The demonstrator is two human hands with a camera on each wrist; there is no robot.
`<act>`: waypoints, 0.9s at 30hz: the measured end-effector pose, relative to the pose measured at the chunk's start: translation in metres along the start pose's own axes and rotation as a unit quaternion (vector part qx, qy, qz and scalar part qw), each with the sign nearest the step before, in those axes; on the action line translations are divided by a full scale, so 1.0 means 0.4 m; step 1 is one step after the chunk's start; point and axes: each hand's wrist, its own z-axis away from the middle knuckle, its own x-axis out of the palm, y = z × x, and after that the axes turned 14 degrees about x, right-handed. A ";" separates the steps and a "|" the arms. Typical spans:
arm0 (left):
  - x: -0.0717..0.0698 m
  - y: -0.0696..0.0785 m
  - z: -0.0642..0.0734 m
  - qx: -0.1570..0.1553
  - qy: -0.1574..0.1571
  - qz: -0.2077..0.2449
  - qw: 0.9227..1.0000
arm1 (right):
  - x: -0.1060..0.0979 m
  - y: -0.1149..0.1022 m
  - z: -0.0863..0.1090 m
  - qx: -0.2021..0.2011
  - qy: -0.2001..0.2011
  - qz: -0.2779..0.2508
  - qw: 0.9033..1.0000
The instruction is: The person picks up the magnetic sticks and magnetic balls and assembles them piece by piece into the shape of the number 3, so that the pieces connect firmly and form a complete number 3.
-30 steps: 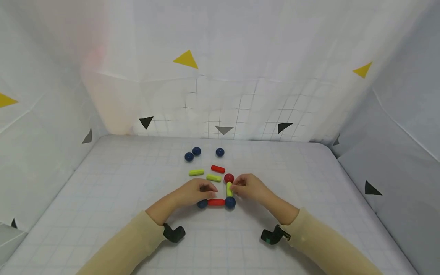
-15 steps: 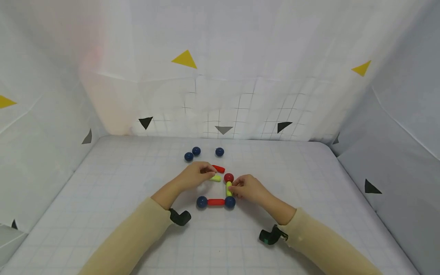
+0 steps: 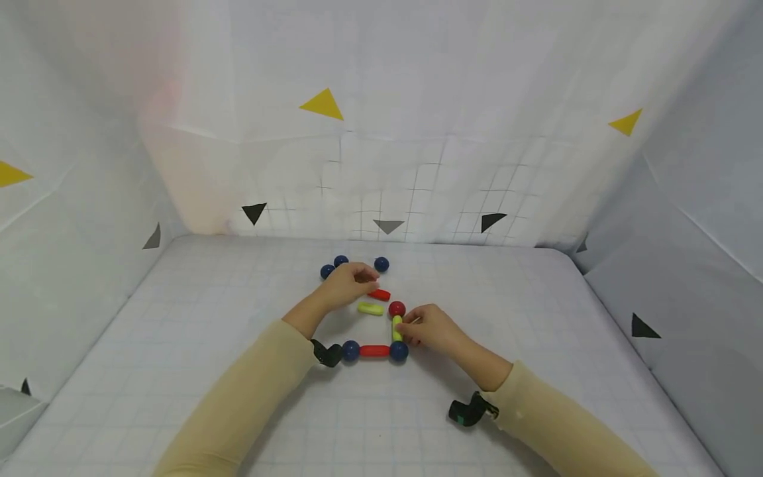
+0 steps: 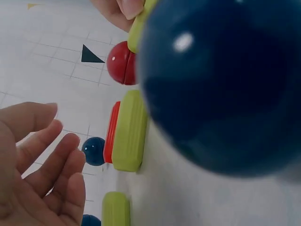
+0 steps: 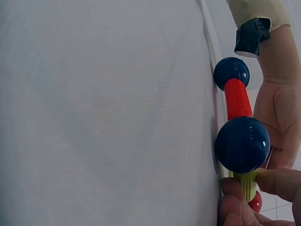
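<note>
White back sheet (image 3: 489,53), creased, thin grid lines (image 3: 426,175) on lower part. High on it, yellow triangle (image 3: 324,105) left of centre, another (image 3: 627,122) far right. Low down, grey triangle (image 3: 389,226) between two black ones (image 3: 254,212). Left side sheet (image 3: 71,126): yellow marker (image 3: 12,174) at view's edge. Right side sheet (image 3: 709,179): black marker (image 3: 645,326). White tabletop (image 3: 507,285), faint grid.
</note>
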 end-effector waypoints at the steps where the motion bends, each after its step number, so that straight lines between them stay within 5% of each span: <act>1: 0.001 -0.002 -0.005 -0.002 -0.009 -0.003 1.000 | -0.002 0.001 0.000 0.003 -0.001 0.001 1.000; 10: -0.002 -0.004 -0.033 -0.020 -0.068 -0.017 0.997 | -0.009 -0.002 -0.008 0.015 -0.014 0.001 1.000; 18: 0.013 0.022 -0.064 -0.049 -0.136 -0.059 0.988 | -0.008 -0.001 -0.007 0.010 -0.011 -0.001 1.000; 27: 0.042 0.039 -0.089 -0.085 -0.125 -0.105 0.983 | -0.003 0.002 -0.009 0.015 -0.012 -0.014 1.000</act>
